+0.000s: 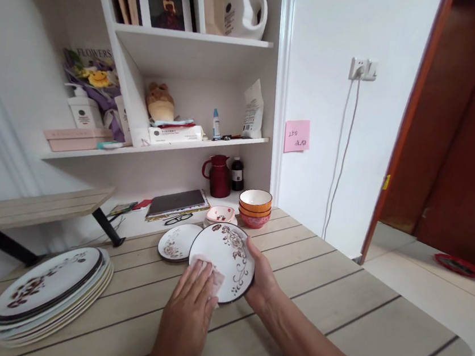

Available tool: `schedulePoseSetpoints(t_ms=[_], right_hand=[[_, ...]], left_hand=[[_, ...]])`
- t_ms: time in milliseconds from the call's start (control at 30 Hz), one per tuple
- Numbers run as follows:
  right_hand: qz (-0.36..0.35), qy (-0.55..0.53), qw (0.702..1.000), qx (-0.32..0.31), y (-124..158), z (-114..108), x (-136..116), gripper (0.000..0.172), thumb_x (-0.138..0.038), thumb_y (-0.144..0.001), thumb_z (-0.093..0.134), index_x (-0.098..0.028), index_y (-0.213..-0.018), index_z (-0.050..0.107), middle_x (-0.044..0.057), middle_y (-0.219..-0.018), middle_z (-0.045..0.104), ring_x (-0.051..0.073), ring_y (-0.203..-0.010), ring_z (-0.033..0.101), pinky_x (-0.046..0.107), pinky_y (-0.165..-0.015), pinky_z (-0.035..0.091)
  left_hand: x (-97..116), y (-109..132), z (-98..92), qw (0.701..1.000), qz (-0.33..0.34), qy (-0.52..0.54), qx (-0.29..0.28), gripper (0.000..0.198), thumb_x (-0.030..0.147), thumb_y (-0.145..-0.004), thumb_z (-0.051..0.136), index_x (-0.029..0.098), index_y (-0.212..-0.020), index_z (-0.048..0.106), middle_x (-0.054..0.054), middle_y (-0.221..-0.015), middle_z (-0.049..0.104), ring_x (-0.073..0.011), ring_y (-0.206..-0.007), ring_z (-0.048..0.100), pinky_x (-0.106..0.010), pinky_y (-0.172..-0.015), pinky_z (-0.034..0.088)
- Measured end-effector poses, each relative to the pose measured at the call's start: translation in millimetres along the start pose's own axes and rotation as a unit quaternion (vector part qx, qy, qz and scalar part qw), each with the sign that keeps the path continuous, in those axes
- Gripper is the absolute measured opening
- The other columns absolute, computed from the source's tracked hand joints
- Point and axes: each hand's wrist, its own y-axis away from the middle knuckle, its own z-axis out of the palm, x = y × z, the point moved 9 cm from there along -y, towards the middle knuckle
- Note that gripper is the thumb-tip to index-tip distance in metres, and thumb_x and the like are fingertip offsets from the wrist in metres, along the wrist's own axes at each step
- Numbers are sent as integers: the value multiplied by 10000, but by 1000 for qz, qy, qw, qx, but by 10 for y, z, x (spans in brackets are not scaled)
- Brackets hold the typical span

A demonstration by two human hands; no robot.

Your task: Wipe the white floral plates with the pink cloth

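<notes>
A round white plate [217, 244] with a dark rim and brown flower pattern is held tilted above the table. My right hand [263, 281] grips its right edge, thumb on the face and fingers behind. My left hand [193, 296] presses a pale pink cloth or tissue [217, 283] against the plate's lower left face, its fingers closed over the wipe. Just behind, a similar small plate [176, 239] lies on the table, partly covered by the held one. To the left stands a stack of oval plates [47, 285], the top one flower-patterned.
Stacked orange and red bowls [254, 207] stand at the back beside small patterned dishes [221, 215]. Behind them are a red jug [219, 177], a dark bottle [236, 175], a laptop [177, 202] and glasses [178, 219]. A raised wooden stand [32, 209] is at left.
</notes>
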Motion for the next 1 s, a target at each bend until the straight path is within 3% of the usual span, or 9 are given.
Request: schedulePoseSetpoints(t_ms=[267,467,567,733,867,1000], right_hand=[[58,11,996,-69,58,122,225,502,-490,-876,508,-68,-1112,641,134,-965,749,232,-910,705,366,-957,466],[122,64,990,-22,103,-4,525,521,-544,-813,579,-83,-1041,666,124,-882,754,236,-851,708,367,-910,483],[142,66,987,-23,153,22,635,564,-560,-797,593,-84,-1091,658,126,-925,751,236,-897,701,348,-915,478],[150,54,986,-44,203,116,718,561,-521,-837,558,-87,-1187,624,127,-998,741,227,-948,689,337,-942,458],[160,59,985,-32,182,69,747,574,-530,-846,532,-77,-1185,624,138,-988,738,231,-934,691,346,-939,459],[158,63,985,-26,150,26,703,580,-559,-819,558,-78,-1132,645,136,-935,742,236,-891,697,366,-932,465]], left_hand=[[117,16,98,993,65,74,-66,526,240,-947,418,198,-1461,315,-59,-1465,440,-224,-1395,325,-439,-1112,369],[216,0,83,992,102,6,-71,513,286,-951,428,190,-1447,339,-33,-1493,398,-217,-1410,294,-433,-1135,322],[160,-17,60,995,83,-40,-36,502,281,-941,443,160,-1424,380,-54,-1486,409,-230,-1403,308,-443,-1131,318],[-66,-15,18,997,-12,-68,25,514,234,-940,410,123,-1438,344,-100,-1469,430,-267,-1395,321,-498,-1115,317],[-117,6,48,999,-29,-5,14,558,213,-936,405,165,-1476,274,-86,-1484,410,-258,-1408,296,-487,-1094,371],[-33,14,70,998,13,65,-24,563,202,-932,412,189,-1477,272,-61,-1485,412,-234,-1415,282,-456,-1092,397]])
